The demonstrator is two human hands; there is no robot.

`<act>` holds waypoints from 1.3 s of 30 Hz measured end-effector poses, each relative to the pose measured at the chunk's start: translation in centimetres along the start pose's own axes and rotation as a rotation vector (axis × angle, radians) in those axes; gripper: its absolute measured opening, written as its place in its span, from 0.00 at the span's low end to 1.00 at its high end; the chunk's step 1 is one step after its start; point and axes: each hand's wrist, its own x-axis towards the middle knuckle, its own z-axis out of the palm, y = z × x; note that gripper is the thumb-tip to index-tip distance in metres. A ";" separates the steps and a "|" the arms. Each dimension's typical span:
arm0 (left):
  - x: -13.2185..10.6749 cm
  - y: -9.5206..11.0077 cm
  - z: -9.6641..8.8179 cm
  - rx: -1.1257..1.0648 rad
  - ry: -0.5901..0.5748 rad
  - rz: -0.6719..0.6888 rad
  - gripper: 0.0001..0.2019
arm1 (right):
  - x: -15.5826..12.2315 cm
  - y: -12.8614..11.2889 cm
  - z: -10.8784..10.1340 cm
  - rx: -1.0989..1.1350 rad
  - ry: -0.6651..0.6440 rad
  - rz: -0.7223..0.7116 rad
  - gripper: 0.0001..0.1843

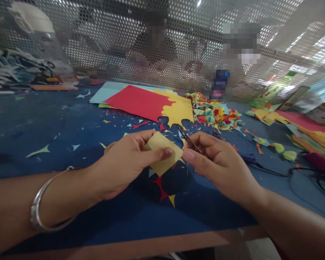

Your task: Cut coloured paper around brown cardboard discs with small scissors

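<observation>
Grey perforated panels (111,68) stand at the back of the blue-topped table (56,126), with blurred seated figures beyond them. On the table, the large red paper sheet (141,103) lies over a light blue sheet (107,90) and a yellow sheet with a scalloped cut edge (181,108). A clear plastic bottle with a white lid (56,54) stands beyond the red sheet to its left; its markings are too blurred to read, as is the print on the box (323,113) far to the right of the sheet.

Nearer the person than the red sheet, the left hand (121,162), a silver bangle (36,209) on its wrist, reaches in with its thumb laid flat over a pale yellow square of paper (161,141), pinching it from the left. The right hand (222,162) is curled, thumb and fingers gripping what looks like a pair of small dark metal scissors (191,141), tip pointing towards the sheets; its thumb tip lies at the square's right corner.

Right of the red sheet sits a pile of multicoloured paper pieces (216,113). Left of it, blue surface stretches outward, bearing a pale green sliver (39,151). The table's brownish front edge (178,243) runs below both hands.
</observation>
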 end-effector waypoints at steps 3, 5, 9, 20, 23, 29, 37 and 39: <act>0.2 0.2 -0.2 -0.020 0.022 0.021 0.12 | 0.1 -0.2 -0.4 -0.019 -0.004 -0.008 0.19; 0.3 0.3 -0.4 -0.022 0.030 0.029 0.12 | 0.1 -0.3 -0.6 -0.067 -0.013 -0.017 0.19; 0.4 0.3 -0.6 -0.050 0.040 0.047 0.12 | 0.0 -0.5 -0.8 -0.186 -0.011 -0.031 0.18; 0.5 0.4 -0.7 -0.065 0.035 0.069 0.12 | -0.3 -0.4 -1.0 -0.369 -0.019 -0.041 0.18; 0.4 0.4 -0.7 -0.040 0.035 0.067 0.12 | -0.4 -0.5 -1.0 -0.368 -0.027 -0.032 0.18; 0.3 0.2 -0.8 -0.028 0.013 0.054 0.13 | -0.4 -0.4 -0.9 -0.371 -0.043 -0.035 0.18; 0.4 0.3 -0.6 -0.020 0.006 0.044 0.13 | -0.3 -0.5 -0.9 -0.404 -0.043 -0.070 0.18; 0.3 0.4 -0.6 -0.024 0.009 0.040 0.13 | -0.2 -0.5 -1.0 -0.421 -0.040 -0.081 0.18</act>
